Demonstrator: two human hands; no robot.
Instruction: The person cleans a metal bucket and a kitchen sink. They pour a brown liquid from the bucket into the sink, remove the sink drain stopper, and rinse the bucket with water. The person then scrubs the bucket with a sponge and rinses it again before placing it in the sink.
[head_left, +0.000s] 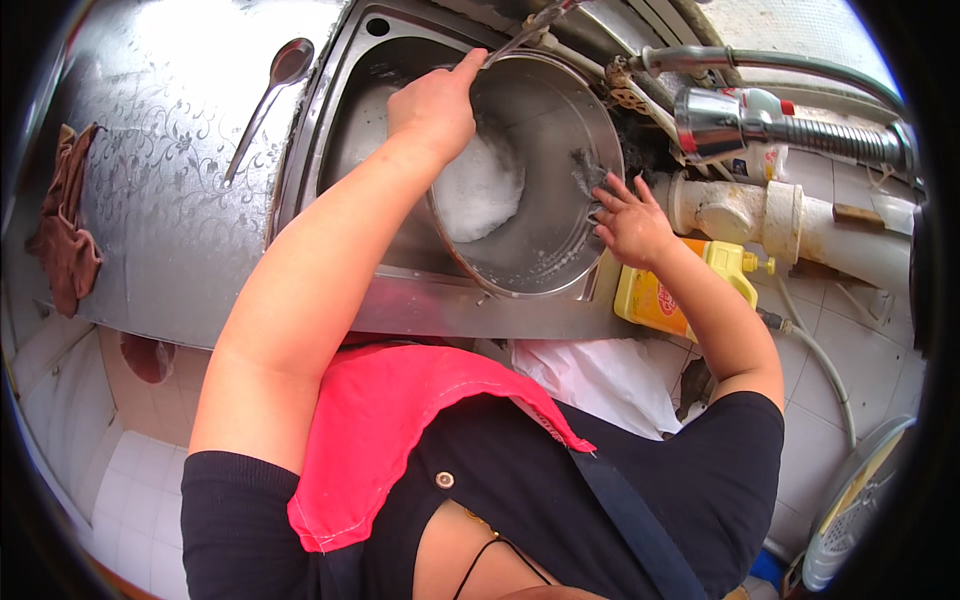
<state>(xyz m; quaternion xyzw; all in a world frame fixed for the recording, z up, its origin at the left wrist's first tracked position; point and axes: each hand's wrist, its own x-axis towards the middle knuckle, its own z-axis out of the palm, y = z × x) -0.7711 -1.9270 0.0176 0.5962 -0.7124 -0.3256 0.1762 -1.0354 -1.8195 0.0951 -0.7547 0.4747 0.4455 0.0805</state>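
Observation:
A large round metal pot (551, 255) is tilted in the stainless steel sink (360, 161), with white suds (480, 195) showing at its left. My left hand (435, 109) grips the pot's rim at the upper left, its index finger stretched along the edge. On the right side, my right hand (634, 221) has its fingers spread over a grey scourer (589, 176), seemingly wire, against the pot's inner wall. The fingers partly hide the scourer. A clear stream (536, 26), apparently water, comes down from the top edge to the rim by my left index finger.
A metal spoon (274, 94) and a brown cloth (67, 225) lie on the patterned metal counter (172, 225). Right of the sink are a chrome spray head (709, 124), a white pipe (780, 214) and a yellow jug (637, 296). A white plastic bag (600, 375) hangs below the front edge.

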